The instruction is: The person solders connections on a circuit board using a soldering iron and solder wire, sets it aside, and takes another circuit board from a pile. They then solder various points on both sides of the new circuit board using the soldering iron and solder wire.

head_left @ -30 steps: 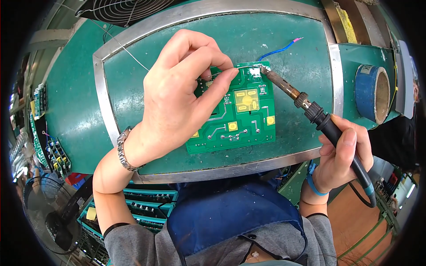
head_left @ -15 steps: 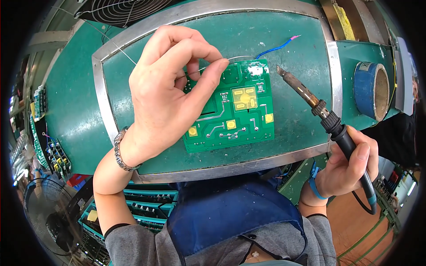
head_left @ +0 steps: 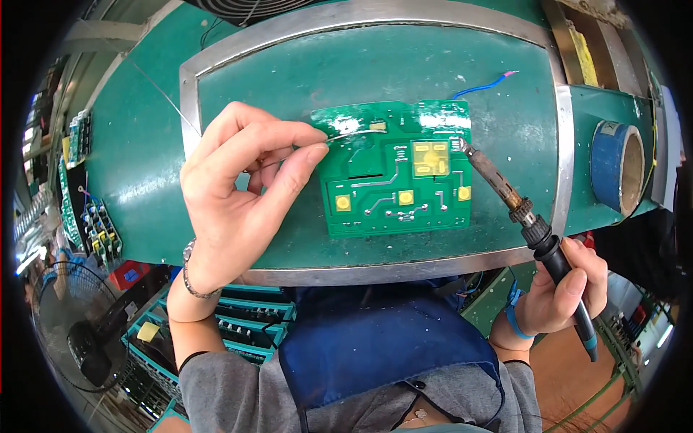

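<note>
A green circuit board (head_left: 379, 180) with yellow patches lies on the green work surface in front of me. My left hand (head_left: 242, 187) pinches a thin solder wire (head_left: 354, 135) between thumb and forefinger, and the wire's free end reaches over the board's upper part. In my right hand (head_left: 567, 285) is a soldering iron (head_left: 545, 242), gripped by its black handle. Its tip is at the board's upper right, by a small group of pads next to the large yellow square; whether it touches cannot be made out. A blue wire (head_left: 482, 86) sticks out beyond the board's far edge.
A metal frame (head_left: 375, 274) borders the work surface. At the right stands a blue tape roll (head_left: 613, 167). More circuit boards (head_left: 99, 220) are at the left edge, above a fan (head_left: 79, 325). Teal racks (head_left: 249, 325) holding boards stand below the table.
The soldering iron's tip has come from beside the board to over its upper right. My left hand has drawn back left and nearer me, uncovering the board's left part. The view has shifted somewhat.
</note>
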A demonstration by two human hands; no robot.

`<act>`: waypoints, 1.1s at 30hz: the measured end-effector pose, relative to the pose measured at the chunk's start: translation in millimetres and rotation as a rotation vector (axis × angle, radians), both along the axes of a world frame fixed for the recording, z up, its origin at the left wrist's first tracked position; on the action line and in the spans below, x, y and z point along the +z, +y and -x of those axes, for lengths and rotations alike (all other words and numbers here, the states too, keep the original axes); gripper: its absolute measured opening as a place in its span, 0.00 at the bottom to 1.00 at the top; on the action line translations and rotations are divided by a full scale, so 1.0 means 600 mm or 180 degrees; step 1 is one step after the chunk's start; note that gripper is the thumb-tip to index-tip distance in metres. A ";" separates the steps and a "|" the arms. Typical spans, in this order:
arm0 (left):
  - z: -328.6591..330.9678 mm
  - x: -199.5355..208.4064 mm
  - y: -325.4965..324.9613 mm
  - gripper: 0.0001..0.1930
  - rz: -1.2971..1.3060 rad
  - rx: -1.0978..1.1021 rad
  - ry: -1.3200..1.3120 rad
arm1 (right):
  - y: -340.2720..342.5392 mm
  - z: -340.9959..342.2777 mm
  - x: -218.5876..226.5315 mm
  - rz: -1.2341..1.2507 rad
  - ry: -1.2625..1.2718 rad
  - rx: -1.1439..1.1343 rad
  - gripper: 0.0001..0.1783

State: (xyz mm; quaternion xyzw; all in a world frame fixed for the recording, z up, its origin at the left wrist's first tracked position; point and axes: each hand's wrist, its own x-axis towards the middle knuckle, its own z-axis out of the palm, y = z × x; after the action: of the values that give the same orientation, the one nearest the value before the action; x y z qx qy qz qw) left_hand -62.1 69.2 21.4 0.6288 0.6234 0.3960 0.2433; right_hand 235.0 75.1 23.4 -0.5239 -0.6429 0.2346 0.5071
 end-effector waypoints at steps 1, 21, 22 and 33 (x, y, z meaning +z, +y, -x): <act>0.004 -0.004 -0.005 0.07 -0.0003 0.0143 -0.0021 | 0.000 0.006 0.000 -0.0036 -0.0054 0.0094 0.21; -0.011 -0.023 -0.035 0.06 0.0184 -0.0148 -0.0100 | -0.020 0.020 -0.012 -0.0027 0.0011 0.0819 0.18; -0.012 -0.023 -0.036 0.06 0.0189 -0.0156 -0.0112 | -0.021 0.020 -0.014 -0.0021 0.0001 0.0811 0.18; -0.020 -0.031 -0.034 0.08 0.0069 -0.0263 0.0047 | -0.018 0.029 -0.018 -0.0130 -0.0331 0.0895 0.16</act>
State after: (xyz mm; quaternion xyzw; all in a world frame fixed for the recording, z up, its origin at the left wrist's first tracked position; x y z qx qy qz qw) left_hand -50.3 48.9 2.8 0.6542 0.6029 0.3742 0.2617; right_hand 217.4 64.1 12.8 -0.4297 -0.7400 0.2627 0.4459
